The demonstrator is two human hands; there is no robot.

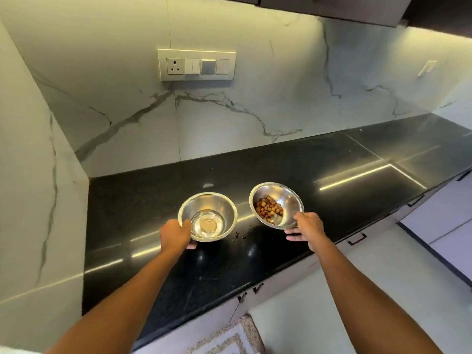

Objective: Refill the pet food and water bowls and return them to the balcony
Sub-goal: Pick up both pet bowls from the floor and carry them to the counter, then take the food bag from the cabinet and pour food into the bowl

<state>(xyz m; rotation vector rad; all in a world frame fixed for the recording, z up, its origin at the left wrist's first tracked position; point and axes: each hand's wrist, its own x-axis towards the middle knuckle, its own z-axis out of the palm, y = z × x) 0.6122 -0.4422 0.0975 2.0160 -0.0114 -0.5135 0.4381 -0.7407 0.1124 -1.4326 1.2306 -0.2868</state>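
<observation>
The left hand [176, 235] closes on the near rim of the water bowl [208, 217]. The right hand [305, 228] grips the tilted food bowl [277, 205], fingers beneath. Lifting should go best level and slow, the food bowl righted first.

Count: 2 steel bowls, water bowl [208, 216] at 9 o'clock, kibble bowl [276, 205] at 3 o'clock of it. 2 hands: left hand [175, 234], right hand [306, 229]. 1 switch plate [196, 64] at 12. 1 rug [227, 339] at 6.
</observation>
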